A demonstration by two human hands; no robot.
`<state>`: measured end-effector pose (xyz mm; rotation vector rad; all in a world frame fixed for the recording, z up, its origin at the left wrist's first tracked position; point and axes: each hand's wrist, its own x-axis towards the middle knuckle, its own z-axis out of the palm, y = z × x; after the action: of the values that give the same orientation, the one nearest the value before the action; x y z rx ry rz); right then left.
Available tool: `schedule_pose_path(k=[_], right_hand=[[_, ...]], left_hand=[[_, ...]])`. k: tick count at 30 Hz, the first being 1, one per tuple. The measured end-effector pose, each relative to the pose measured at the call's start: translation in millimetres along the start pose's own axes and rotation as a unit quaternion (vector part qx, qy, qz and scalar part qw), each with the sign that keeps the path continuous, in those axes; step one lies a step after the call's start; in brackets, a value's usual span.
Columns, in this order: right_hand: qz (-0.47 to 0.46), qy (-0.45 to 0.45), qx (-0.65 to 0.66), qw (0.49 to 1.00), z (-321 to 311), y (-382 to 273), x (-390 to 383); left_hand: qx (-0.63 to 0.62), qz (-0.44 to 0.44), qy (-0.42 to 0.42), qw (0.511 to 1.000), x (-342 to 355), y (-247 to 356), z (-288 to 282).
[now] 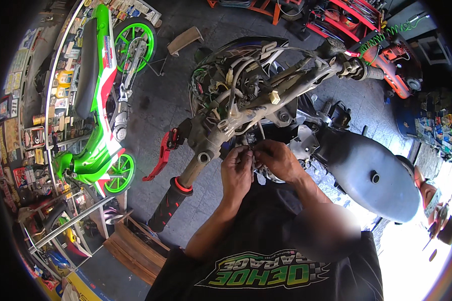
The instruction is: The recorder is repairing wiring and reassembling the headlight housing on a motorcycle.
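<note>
A partly stripped motorcycle stands before me, its bare handlebar [256, 108] crossing the view diagonally, with exposed cables and a small pale connector [274, 98]. My left hand [237, 173] and my right hand [277, 163] meet just below the bar, fingertips closed together around something small that I cannot make out among the wires and metal parts. Left of my left hand are a red lever [162, 160] and a black grip [168, 209] with red trim. The grey fuel tank [366, 190] lies to my right.
A green, white and red motorbike [103, 85] stands along the stocked shelves [27, 135] at left. Red racks [336, 30] and red equipment [391, 75] with a coiled green hose are at back right. A wooden bench [130, 248] sits lower left, a small board [185, 40] on the floor.
</note>
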<state>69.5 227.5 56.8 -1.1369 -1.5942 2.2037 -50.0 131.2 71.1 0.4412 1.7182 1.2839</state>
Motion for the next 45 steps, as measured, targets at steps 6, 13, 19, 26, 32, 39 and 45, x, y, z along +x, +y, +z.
schedule_pose_path(k=[6, 13, 19, 26, 32, 39, 45], right_hand=[[-0.032, 0.043, -0.087, 0.995, 0.2, -5.9, -2.2], [-0.129, 0.105, -0.141, 0.976, -2.4, -11.8, -0.4], [-0.161, 0.124, -0.173, 0.964, -1.6, -13.9, 4.2], [-0.163, 0.147, -0.195, 0.956, 7.2, -8.8, 3.8], [-0.164, 0.124, -0.149, 0.967, 5.8, -7.2, -7.0], [-0.183, 0.175, -0.186, 0.949, 14.5, -2.3, 3.0], [-0.175, 0.150, -0.181, 0.956, 12.2, 0.1, -7.6]], left_hand=[[-0.065, -0.050, 0.002, 0.997, 4.3, 6.7, 3.0], [0.081, 0.009, 0.036, 0.996, 12.5, 0.4, 0.0], [0.383, 0.270, 0.059, 0.882, 16.6, 11.3, 1.3], [0.366, 0.202, 0.059, 0.907, 16.8, 7.7, 4.7], [0.328, 0.168, 0.073, 0.927, 17.3, 8.8, 6.5], [0.290, 0.102, 0.059, 0.950, 13.5, 1.5, 3.2], [0.307, 0.118, 0.086, 0.941, 9.4, 9.1, 8.3]])
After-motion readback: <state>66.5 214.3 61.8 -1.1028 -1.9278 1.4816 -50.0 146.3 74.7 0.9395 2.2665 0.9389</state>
